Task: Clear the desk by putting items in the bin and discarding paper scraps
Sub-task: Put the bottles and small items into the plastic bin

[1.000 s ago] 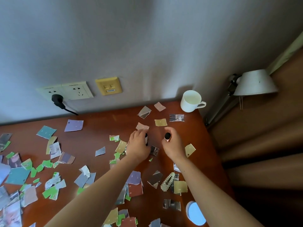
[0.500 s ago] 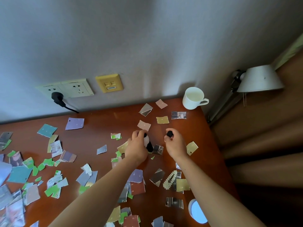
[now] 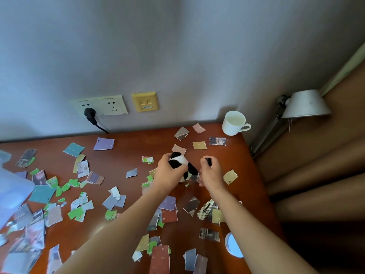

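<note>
Your left hand [image 3: 167, 175] grips the panda [image 3: 178, 161]. Your right hand [image 3: 212, 173] pinches a small black piece [image 3: 208, 160] beside it.

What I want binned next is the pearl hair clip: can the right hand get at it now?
Probably, once freed: the right hand pinches a small black piece, but the hair clip lies uncovered atop scraps beside that forearm.

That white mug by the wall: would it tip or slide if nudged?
The white mug stands upright, base narrower than rim, so a high push might tip it. It looks like glazed ceramic: probably rigid and breakable. It sits near the desk corner, so a slide could drop it.
</note>
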A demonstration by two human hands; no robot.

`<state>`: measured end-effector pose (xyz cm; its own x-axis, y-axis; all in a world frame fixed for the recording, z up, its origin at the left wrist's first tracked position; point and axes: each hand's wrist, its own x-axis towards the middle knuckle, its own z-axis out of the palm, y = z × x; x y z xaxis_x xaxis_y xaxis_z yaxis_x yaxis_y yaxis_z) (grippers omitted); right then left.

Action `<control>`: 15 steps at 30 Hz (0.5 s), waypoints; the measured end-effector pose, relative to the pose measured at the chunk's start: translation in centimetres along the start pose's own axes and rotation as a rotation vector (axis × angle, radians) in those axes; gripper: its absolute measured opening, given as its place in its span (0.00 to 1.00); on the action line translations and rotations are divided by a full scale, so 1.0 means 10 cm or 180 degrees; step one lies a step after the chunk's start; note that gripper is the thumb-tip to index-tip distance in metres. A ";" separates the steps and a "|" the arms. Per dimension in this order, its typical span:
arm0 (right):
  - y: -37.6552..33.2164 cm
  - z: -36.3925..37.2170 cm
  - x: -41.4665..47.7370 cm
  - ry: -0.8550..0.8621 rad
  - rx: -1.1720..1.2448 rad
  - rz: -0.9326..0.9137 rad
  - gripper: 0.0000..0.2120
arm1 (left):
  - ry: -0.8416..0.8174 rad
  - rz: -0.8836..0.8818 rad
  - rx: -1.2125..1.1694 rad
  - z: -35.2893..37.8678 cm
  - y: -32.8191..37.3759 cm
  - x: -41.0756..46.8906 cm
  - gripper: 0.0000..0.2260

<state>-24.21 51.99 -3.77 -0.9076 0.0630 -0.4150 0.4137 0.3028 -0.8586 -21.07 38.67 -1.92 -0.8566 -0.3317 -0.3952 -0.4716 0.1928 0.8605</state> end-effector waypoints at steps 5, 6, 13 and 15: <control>-0.16 0.02 -0.37 -0.0361 0.0073 -0.0092 0.09 | 0.0107 -0.0034 -0.0227 -0.21 0.05 -0.34 0.21; -0.18 0.05 -0.45 -0.0396 0.0122 -0.0095 0.09 | 0.0149 -0.0051 -0.0315 -0.26 0.04 -0.41 0.20; -0.41 0.38 -0.96 -0.0592 0.0465 -0.0196 0.12 | 0.0557 0.0014 -0.1001 -0.74 -0.09 -0.88 0.15; -0.47 0.53 -1.11 -0.0691 0.0461 -0.0250 0.11 | 0.0736 0.0028 -0.1128 -0.90 -0.16 -1.01 0.14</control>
<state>-15.75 44.82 3.27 -0.9072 -0.1653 -0.3869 0.3628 0.1585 -0.9183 -9.80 33.39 3.62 -0.7717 -0.5378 -0.3396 -0.3288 -0.1197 0.9368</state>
